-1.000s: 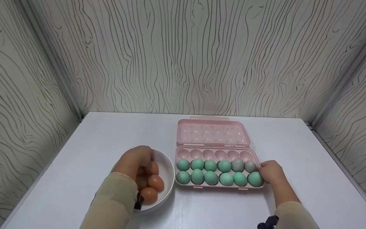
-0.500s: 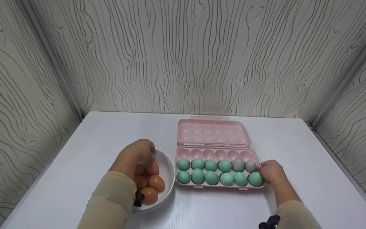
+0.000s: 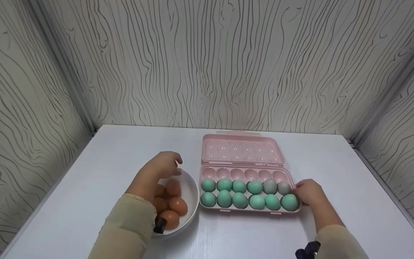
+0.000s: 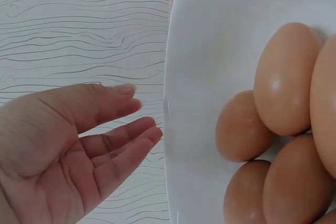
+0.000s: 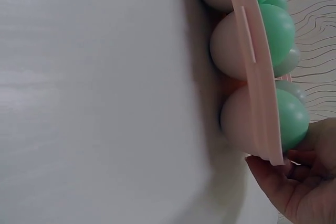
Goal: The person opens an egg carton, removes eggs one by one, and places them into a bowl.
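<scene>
My left hand (image 3: 162, 167) is over the far rim of a white bowl (image 3: 194, 196), holding nothing. In the left wrist view its fingers are loosely spread, apart from the eggs. Several brown eggs (image 3: 178, 205) lie in the bowl, some hidden under my left wrist. A pink egg carton (image 3: 243, 148) lies with its lid folded back. Green eggs (image 3: 257, 202) fill its front and middle rows, two of the middle ones looking greyer; the back row of cups holds none. At the carton's right end, my right hand (image 5: 310, 187) pinches the rim (image 5: 258, 85) between thumb and fingers.
Carton and bowl stand side by side on a white table (image 3: 228, 237), a narrow gap between them. Walls with a wood-line pattern (image 3: 207, 64) enclose the table at the back and both sides.
My left hand has risen off the brown eggs and moved toward the bowl's far rim, its fingers opening with nothing taken. My right hand has stayed on the carton's end.
</scene>
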`<state>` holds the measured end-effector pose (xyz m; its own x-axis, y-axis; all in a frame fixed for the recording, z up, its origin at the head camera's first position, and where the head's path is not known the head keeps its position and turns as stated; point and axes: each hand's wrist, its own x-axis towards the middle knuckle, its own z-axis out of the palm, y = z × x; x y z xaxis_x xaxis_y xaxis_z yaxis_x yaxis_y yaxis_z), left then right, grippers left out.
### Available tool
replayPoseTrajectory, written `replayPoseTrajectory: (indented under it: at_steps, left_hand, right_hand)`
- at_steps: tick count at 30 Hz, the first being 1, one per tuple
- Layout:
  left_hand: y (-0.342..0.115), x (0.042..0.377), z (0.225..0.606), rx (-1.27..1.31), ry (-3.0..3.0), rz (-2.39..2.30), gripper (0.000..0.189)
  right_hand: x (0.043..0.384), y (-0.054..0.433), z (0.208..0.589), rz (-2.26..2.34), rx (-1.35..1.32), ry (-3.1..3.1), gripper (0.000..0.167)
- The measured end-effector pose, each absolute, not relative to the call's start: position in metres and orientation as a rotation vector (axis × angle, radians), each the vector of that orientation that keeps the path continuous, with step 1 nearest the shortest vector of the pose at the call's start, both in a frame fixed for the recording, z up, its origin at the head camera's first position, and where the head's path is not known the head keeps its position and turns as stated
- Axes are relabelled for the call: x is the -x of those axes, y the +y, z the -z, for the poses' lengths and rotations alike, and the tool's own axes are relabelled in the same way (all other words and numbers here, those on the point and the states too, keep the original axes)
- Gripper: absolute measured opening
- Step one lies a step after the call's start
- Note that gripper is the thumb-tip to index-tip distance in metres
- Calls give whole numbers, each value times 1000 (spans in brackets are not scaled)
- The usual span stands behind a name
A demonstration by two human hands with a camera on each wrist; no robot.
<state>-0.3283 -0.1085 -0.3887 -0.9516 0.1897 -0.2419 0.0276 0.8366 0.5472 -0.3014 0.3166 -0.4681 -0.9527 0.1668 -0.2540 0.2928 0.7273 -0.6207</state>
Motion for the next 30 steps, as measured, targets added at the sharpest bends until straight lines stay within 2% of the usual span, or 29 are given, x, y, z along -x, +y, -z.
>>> replayPoseTrajectory:
  at_steps: [8, 15, 30]
  left_hand:
    - [-109, 327, 387, -202, 2821, -814, 30]
    - [-108, 328, 388, -141, 2873, -937, 30]
    - [-91, 317, 387, 29, 2788, -1447, 38]
  right_hand:
    - [307, 319, 450, 1055, -333, 2741, 30]
    - [305, 314, 440, 998, -284, 2749, 36]
    - [304, 285, 448, 732, -113, 2921, 42]
